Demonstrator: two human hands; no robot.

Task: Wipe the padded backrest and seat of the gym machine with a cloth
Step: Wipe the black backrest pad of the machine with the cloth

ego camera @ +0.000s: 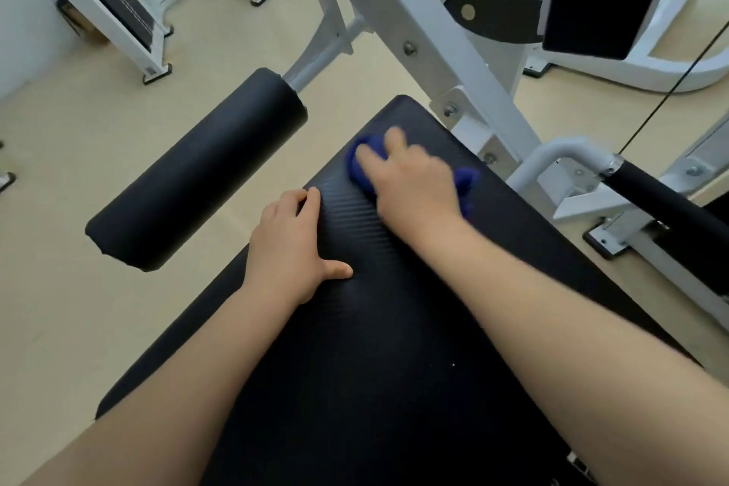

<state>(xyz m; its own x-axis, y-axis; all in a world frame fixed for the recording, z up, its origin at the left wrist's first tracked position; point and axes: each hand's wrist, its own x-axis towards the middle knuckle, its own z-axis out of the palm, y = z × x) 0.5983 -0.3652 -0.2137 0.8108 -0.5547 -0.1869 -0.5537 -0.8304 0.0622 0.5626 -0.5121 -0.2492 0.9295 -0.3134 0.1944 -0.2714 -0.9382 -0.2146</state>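
Item: black ribbed pad (394, 327) of the gym machine, running from 6 o'clock up toward 1 o'clock in our view; we cannot tell from here whether it is the seat or the backrest. Item: blue cloth (365, 162), bunched, lying on the pad's far end near 12 o'clock, with a tail showing past the wrist side toward 2 o'clock. Item: our right hand (410, 185), laid over the cloth with fingers fairly straight and spread, pressing it down onto the pad rather than closing round it; the hand is blurred, which we judge to mean a wiping stroke is under way. Item: our left hand (290, 245), at 9 o'clock of the cloth, palm on the pad's left edge, fingers bent over that edge, thumb lying flat on the ribbed top, holding nothing loose; we judge it braces us while the other hand scrubs. Item: black roller pad (197, 170) at 10 o'clock, apart from the pad. Item: white frame (434, 39) at 1 o'clock, bolted beside the pad's far corner. Item: black handle grip (662, 197) at 3 o'clock.
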